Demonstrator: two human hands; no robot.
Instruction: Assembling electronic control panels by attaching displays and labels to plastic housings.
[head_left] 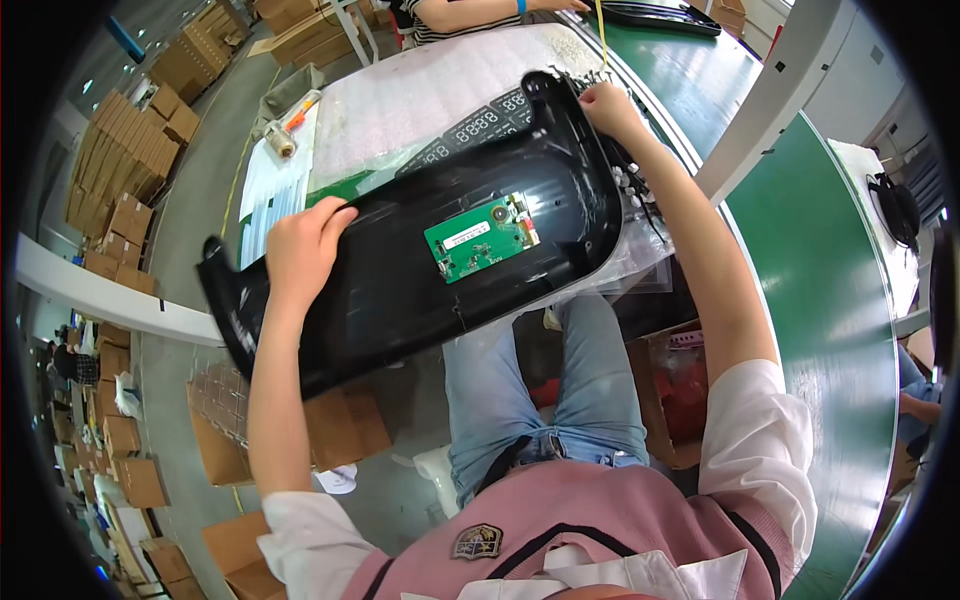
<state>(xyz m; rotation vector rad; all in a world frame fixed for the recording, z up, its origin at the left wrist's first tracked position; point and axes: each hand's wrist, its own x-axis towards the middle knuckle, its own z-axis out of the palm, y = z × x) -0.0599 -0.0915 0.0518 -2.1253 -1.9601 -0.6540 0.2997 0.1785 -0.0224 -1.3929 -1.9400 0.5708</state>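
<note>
A long black plastic shell (390, 270) lies tilted across the near table edge and juts out over my lap. On its inner face sits a green circuit board (480, 238) with a white label and small connectors. My left hand (303, 245) grips the shell's far edge toward its left end, fingers curled over the rim. At the shell's far right corner is my right hand (612, 112), its fingers pinched together beside a bunch of black cables with white plugs (632, 185). What the right fingers hold is hidden.
Dark display panels (470, 130) lie behind the shell on a white foam-covered table (400, 85). A roll of tape (280, 140) rests at the left. Green conveyor surface (810, 260) runs along the right. Another person's arm (470, 12) reaches across the far side. Cardboard boxes (345, 425) stand below.
</note>
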